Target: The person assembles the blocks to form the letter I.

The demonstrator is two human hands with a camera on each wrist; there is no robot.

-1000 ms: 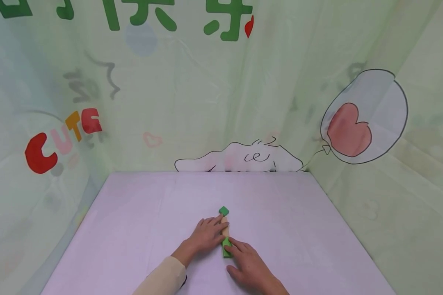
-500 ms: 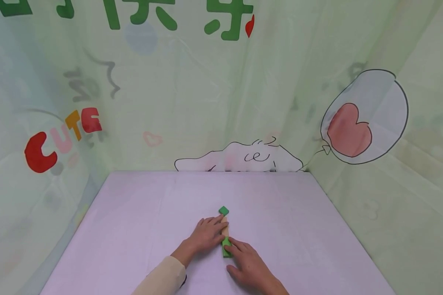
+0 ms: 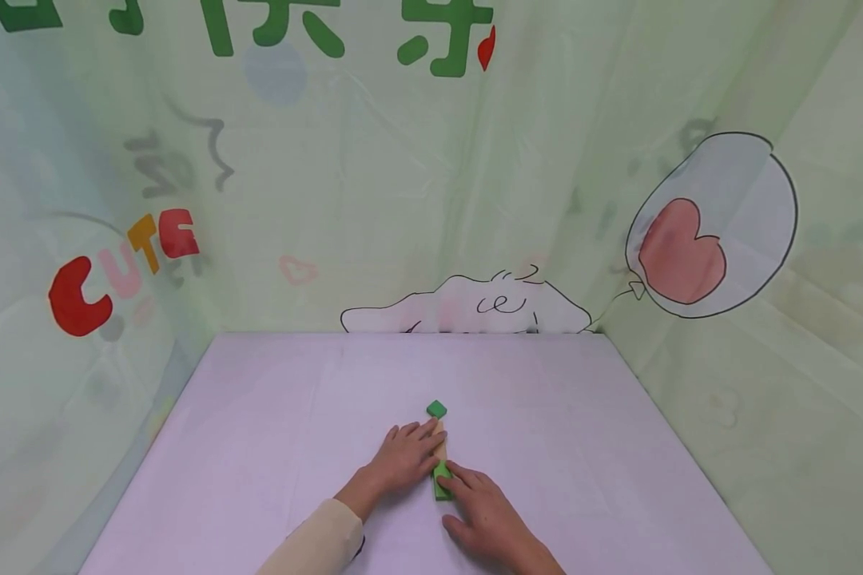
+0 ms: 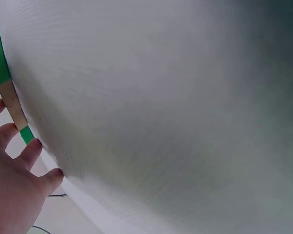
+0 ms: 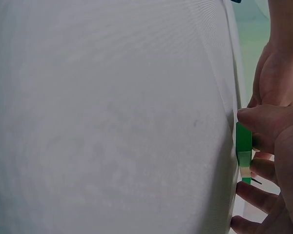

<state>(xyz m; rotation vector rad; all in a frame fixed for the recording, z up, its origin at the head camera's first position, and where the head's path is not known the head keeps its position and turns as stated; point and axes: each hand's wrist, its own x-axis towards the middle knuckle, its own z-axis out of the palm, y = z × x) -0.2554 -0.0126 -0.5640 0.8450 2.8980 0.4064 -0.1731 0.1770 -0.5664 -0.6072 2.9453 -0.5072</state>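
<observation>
Noting lower edge of head view first: a cream sleeve (image 3: pixel 315 541) covers the left forearm, lower centre-left. Right hand (image 3: pixel 491 513), lower centre, palm down, fingers extended, not curled round anything; two of them reach the near green block (image 3: pixel 441 471), thumb apart from it toward the bottom of the frame. Left hand (image 3: pixel 404 457), just up and left, fingers spread and extended over the wooden block (image 3: pixel 440 452), without a grasp. Hands close together; cannot tell whether their fingertips touch.

Near green block lies flat, its long side running up the frame at lower centre; wooden block continues the line end to end. Beyond it, a smaller green block (image 3: pixel 436 409) sits turned cornerwise. Contact between those two: hidden by a left fingertip in head view.

All rest on a pale lilac table (image 3: pixel 582 431). At its far edge, centre: a line-drawn animal figure (image 3: pixel 467 307) on a pale green backdrop (image 3: pixel 403 192). Printed balloon (image 3: pixel 755 200) with red heart, right; "CUTE" lettering (image 3: pixel 81 299), left; green characters (image 3: pixel 449 36) along the top.
</observation>
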